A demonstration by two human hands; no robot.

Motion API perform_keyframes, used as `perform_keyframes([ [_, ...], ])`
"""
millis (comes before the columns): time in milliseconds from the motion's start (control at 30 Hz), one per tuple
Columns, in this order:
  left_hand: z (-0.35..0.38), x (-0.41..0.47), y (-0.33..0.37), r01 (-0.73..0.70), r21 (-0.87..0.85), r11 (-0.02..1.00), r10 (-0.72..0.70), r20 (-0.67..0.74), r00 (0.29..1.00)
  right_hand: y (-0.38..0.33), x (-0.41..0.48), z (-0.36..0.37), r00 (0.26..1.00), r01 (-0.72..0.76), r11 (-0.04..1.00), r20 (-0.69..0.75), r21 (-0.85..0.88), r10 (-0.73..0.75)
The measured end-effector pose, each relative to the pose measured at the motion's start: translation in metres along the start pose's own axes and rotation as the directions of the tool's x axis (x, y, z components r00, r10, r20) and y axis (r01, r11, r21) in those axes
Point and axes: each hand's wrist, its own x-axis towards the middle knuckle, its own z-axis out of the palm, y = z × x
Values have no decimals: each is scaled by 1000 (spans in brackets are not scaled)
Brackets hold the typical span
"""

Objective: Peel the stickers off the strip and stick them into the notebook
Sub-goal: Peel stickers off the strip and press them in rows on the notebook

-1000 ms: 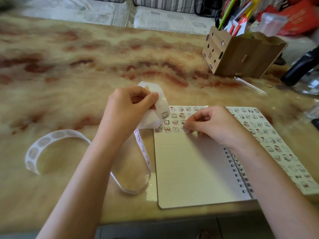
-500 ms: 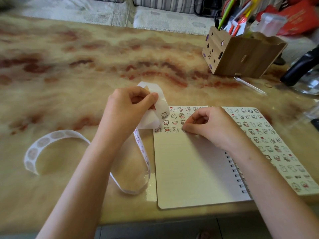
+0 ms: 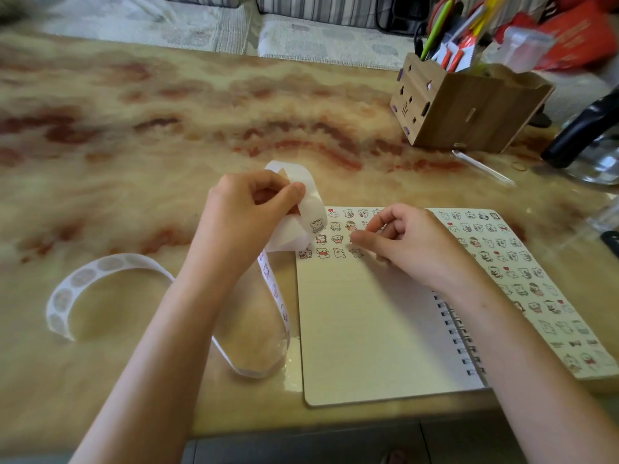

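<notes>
A: Nearest first. What lies at the front edge?

B: Spiral notebook (image 3: 368,329), open flat on the desk (image 3: 134,135). The lower part of its left page is bare and lined. The right forearm comes in over it, the left beside it.

A: The strip?

B: Sticker strip (image 3: 276,296) loops on the desk just beside the notebook's left edge, then rises to the left hand (image 3: 248,216). Its other end passes behind the left forearm. It curls on edge at far left, round blanks showing.

A: Left grip?

B: Holding the strip, with the thumb on top and the fingers curled under. The strip arches over the hand's far side. One cartoon sticker (image 3: 317,226) sits on it, by the page's top left corner.

A: Right?

B: Right hand (image 3: 412,242) is on the upper left page, fingers curled. The index tip is down on the paper among the rows of stuck stickers (image 3: 330,239). Whether that grip holds a sticker, cannot tell.

A: Beyond?

B: The right page (image 3: 502,256) is covered in small cartoon stickers. Farther right lies a clear plastic sliver (image 3: 482,167). Then a wooden organiser (image 3: 469,108) holding pens (image 3: 435,31). A black handle (image 3: 582,132) is at the right edge, blurred. A striped sofa (image 3: 318,8) stands behind the desk.
</notes>
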Motion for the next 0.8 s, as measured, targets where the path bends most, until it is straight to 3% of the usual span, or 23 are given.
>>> perform_keyframes([
  [200,1,0,0,-1,-8,1000,1,1,1000,-2,1,6,998,4,990,-62,-138,-13],
  [800,0,0,-1,-8,0,1000,8,-4,1000,1,3,-8,990,0,998,139,-67,9],
])
